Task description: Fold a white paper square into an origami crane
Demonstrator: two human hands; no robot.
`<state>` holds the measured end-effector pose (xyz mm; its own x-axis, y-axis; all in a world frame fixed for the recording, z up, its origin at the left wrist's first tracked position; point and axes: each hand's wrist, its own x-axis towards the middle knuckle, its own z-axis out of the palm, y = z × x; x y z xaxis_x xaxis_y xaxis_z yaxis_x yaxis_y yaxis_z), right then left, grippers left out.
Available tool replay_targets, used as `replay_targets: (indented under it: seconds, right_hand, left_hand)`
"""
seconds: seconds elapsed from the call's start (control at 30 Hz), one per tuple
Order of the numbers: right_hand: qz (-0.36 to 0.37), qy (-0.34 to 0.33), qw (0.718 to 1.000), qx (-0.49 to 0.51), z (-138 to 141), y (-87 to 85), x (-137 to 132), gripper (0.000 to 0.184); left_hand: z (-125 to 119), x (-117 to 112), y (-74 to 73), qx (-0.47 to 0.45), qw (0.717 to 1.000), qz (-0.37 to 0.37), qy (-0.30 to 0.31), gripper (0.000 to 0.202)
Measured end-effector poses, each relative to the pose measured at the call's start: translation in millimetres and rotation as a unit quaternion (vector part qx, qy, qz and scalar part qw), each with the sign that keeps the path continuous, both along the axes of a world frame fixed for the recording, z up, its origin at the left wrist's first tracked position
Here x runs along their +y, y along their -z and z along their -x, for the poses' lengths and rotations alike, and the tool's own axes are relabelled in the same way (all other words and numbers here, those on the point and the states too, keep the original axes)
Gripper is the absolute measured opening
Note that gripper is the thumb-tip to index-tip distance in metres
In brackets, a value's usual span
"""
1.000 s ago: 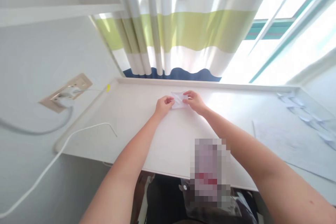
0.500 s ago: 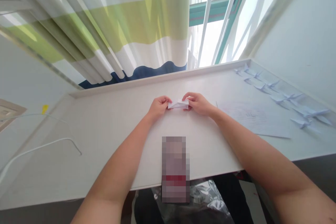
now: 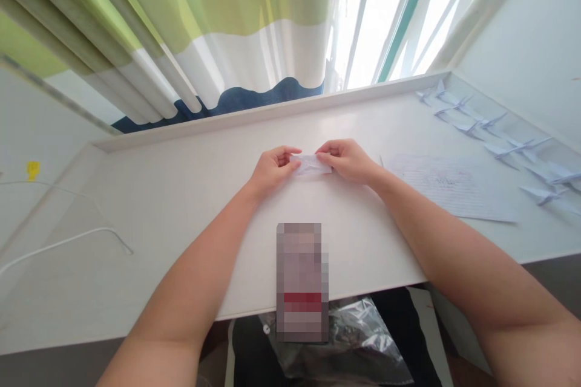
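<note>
Left hand (image 3: 271,169) and right hand (image 3: 347,161) are pinching a small, apparently folded white paper (image 3: 311,164) on a white table (image 3: 181,205).

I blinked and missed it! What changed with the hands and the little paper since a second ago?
The folded paper went from a crumpled square to a flatter, narrower strip. Left hand and right hand kept pinching its ends on the white table; paper cranes stayed put.

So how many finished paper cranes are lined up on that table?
About 7 paper cranes, in a row along the table's far right edge, from the back corner toward the near end. They overlap and blur, so some may be missed. Both hands hold another folded paper.
</note>
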<state>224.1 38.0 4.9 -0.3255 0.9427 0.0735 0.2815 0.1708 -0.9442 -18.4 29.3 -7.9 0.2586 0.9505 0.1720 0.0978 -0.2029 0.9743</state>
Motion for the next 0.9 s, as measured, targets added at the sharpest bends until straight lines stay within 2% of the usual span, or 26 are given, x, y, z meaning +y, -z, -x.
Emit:
replay_targets:
  seconds: [0.1,0.27,0.4,0.5,0.67,0.8,0.9]
  right_hand:
    - [-0.048,0.0,0.998,-0.045,8,-3.2,1,0.027]
    - [-0.078,-0.006,0.988,-0.134,15,-4.2,-1,0.029]
    - [-0.046,-0.024,0.994,-0.096,8,-3.6,-2,0.031]
    - [-0.027,-0.041,0.996,-0.073,7,-3.1,-4,0.037]
    - [-0.002,-0.086,0.992,-0.089,7,-1.4,-5,0.038]
    - [0.016,-0.076,0.996,-0.044,4,-2.7,-6,0.044]
    - [0.036,-0.048,0.998,0.011,4,-3.7,-9,0.053]
  left_hand:
    - [-3,-2,0.3,0.049,0.998,-0.017,0.017,0.044]
    - [-8,-5,3.7,0.089,0.995,-0.04,-0.025,0.026]
    - [-8,-7,3.7,0.067,0.996,-0.039,-0.044,0.027]
    - [-8,-9,2.0,0.051,0.997,-0.036,-0.035,0.031]
    - [-7,-13,2.4,0.039,0.999,-0.02,-0.027,0.031]
    - [-7,-10,4.5,0.02,0.997,-0.031,-0.071,0.034]
    - [-8,-6,5.4,-0.02,0.991,-0.041,-0.128,0.04]
